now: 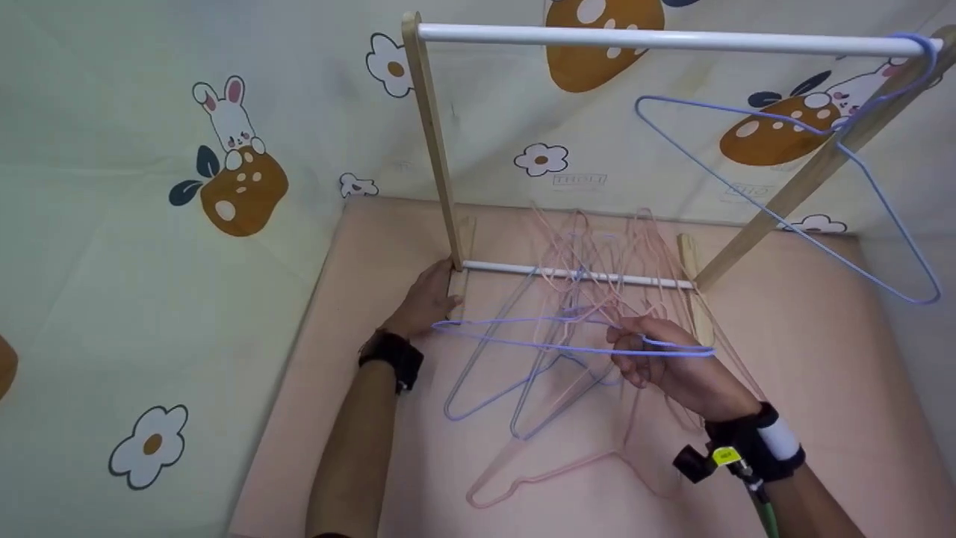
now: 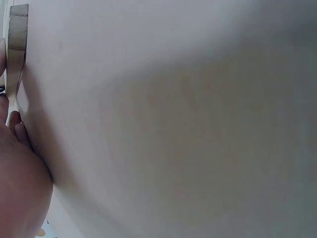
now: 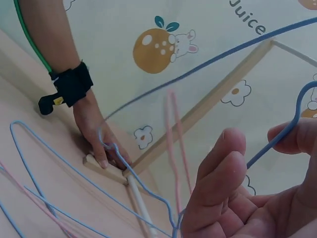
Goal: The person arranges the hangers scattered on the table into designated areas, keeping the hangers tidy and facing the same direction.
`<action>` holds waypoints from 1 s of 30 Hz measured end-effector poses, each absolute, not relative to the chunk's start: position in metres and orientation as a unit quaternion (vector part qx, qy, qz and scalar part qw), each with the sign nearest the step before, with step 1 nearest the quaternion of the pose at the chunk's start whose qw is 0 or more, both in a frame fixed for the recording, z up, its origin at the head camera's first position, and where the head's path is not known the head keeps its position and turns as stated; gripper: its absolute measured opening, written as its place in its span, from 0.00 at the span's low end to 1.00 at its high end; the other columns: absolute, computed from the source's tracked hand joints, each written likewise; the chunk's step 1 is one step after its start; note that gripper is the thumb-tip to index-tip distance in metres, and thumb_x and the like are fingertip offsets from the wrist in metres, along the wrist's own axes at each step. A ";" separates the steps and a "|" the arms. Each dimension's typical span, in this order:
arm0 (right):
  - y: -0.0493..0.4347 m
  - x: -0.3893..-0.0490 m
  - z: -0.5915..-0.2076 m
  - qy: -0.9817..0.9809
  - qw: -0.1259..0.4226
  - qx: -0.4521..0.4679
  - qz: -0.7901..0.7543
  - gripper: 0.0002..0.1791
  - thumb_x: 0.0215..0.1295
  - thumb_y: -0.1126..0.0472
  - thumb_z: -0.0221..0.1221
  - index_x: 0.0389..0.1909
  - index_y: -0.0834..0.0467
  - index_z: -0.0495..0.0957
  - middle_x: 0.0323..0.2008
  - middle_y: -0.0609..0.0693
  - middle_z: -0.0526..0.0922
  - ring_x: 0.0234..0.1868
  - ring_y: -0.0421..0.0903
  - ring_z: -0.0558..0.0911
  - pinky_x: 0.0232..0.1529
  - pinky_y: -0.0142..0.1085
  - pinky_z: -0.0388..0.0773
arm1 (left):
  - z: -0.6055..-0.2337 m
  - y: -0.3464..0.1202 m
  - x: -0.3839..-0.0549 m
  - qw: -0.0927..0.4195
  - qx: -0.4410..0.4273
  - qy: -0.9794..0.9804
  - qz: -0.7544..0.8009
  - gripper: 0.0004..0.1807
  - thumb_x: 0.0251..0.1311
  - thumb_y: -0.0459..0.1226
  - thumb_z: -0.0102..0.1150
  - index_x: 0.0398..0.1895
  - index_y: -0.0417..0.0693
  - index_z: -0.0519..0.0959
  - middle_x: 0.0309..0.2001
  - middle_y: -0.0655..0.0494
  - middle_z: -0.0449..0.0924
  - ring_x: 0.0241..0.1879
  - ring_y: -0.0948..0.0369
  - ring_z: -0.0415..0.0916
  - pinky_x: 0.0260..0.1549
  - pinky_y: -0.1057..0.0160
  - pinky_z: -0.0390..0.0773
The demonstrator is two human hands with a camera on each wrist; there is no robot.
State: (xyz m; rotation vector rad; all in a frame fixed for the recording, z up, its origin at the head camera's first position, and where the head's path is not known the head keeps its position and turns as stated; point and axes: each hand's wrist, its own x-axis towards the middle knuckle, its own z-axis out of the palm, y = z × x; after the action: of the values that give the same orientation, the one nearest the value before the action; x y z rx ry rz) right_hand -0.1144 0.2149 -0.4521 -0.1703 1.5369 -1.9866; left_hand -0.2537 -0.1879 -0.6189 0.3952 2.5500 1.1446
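A small wooden clothes rack with a white top bar stands ahead. My left hand grips its left foot, thumb in front and the other fingers partly hidden behind; the left wrist view catches the end of this wooden foot. My right hand pinches a blue-purple wire hanger between thumb and fingers, holding it above the loose hangers. In the right wrist view the hanger's wire crosses the picture. Another blue hanger hangs at the right end of the top bar.
Several pink and blue hangers lie tangled around the lower white bar, a pink hanger nearest the front. The rack stands on a pink surface. Behind and to the left rises a patterned wall covering.
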 end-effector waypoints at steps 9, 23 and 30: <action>0.223 -0.113 -0.443 0.568 0.365 -0.101 -0.731 0.23 0.89 0.57 0.41 0.44 0.59 0.86 0.31 0.45 0.84 0.29 0.38 0.79 0.29 0.28 0.72 | -0.619 -0.186 -0.255 0.168 0.126 0.893 0.397 0.45 0.85 0.43 0.54 0.92 0.47 0.40 0.90 0.42 0.39 0.88 0.45 0.34 0.84 0.44 0.39; 0.236 -0.102 -0.481 0.603 0.397 -0.187 -0.666 0.21 0.90 0.63 0.44 0.59 0.73 0.82 0.30 0.47 0.85 0.29 0.37 0.82 0.31 0.28 0.81 | -0.618 -0.187 -0.252 0.171 0.120 0.899 0.386 0.45 0.85 0.45 0.53 0.92 0.46 0.40 0.90 0.44 0.39 0.88 0.47 0.33 0.84 0.44 0.40; 0.233 -0.091 -0.502 0.638 0.466 -0.153 -0.594 0.17 0.85 0.66 0.53 0.61 0.73 0.81 0.30 0.48 0.85 0.25 0.36 0.78 0.27 0.26 0.76 | -0.620 -0.187 -0.252 0.166 0.116 0.895 0.397 0.45 0.85 0.45 0.54 0.92 0.48 0.41 0.90 0.45 0.40 0.88 0.47 0.35 0.84 0.46 0.41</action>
State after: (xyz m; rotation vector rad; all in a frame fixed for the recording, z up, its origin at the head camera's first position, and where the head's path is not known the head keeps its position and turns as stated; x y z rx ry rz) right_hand -0.0909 0.2329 -0.5020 -0.3761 1.5659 -1.4589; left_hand -0.2518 -0.1871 -0.6202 0.3315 2.5497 1.1292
